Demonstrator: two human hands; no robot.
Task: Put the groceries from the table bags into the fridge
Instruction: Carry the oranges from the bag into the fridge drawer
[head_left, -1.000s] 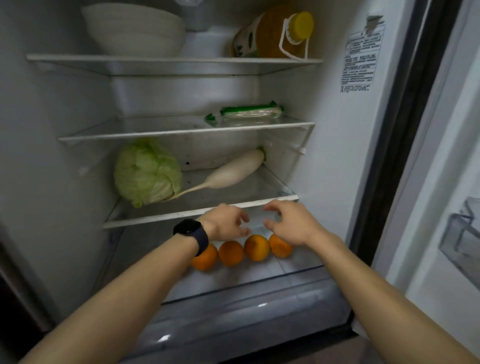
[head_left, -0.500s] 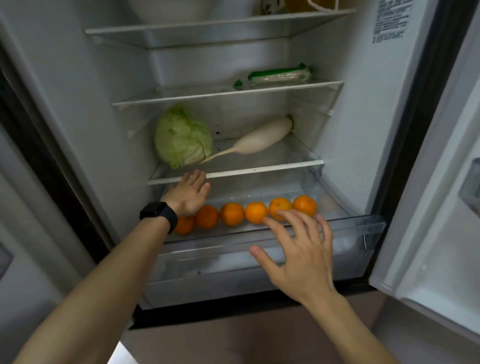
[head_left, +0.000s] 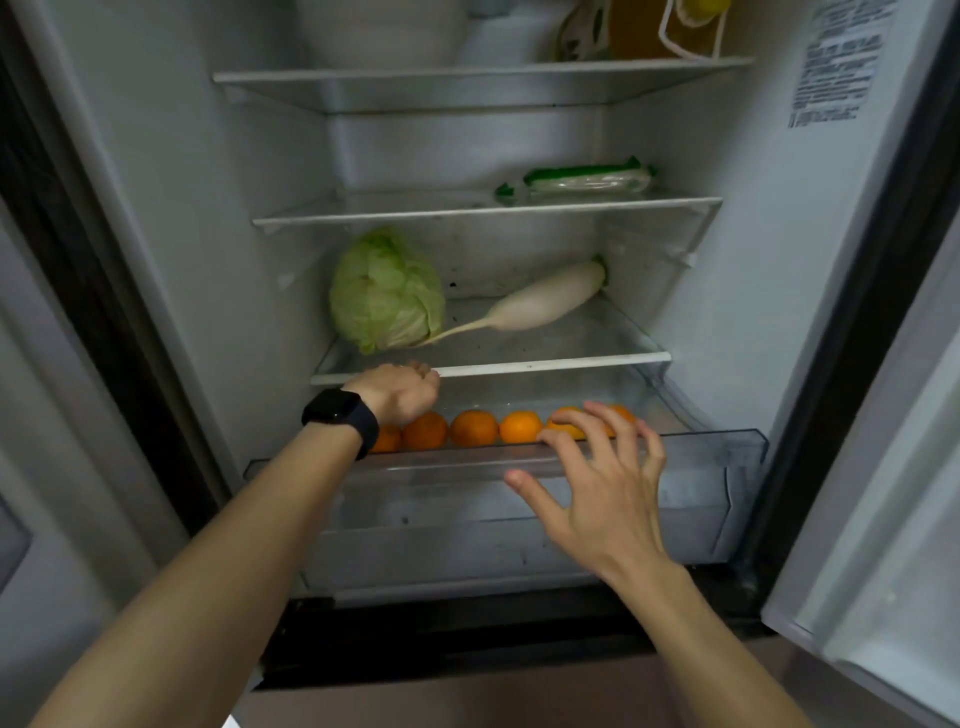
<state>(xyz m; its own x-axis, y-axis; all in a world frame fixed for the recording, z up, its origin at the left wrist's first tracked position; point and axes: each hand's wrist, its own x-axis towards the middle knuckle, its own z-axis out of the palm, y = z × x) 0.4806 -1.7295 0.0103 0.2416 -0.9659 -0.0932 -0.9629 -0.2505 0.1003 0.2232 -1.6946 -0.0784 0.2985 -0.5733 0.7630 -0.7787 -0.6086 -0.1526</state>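
Several oranges (head_left: 472, 428) lie in a row inside the clear crisper drawer (head_left: 701, 483) at the bottom of the open fridge. The drawer is pulled out a little. My left hand (head_left: 400, 395), with a black watch on the wrist, bends down over the leftmost oranges just under the shelf edge; its fingers are hidden behind the hand. My right hand (head_left: 597, 488) is spread open, with its fingertips on the drawer's front rim in front of the rightmost oranges. It holds nothing.
On the glass shelf (head_left: 571, 362) above the drawer lie a green cabbage (head_left: 387, 291) and a white radish (head_left: 545, 304). A green packet (head_left: 587, 179) sits one shelf higher. A white bowl (head_left: 384, 31) and an oil bottle (head_left: 639, 26) are on top. The open fridge door (head_left: 883, 467) stands at right.
My left hand has curled down from the shelf edge toward the oranges. My right hand has come to the drawer's front rim. The view has shifted slightly.
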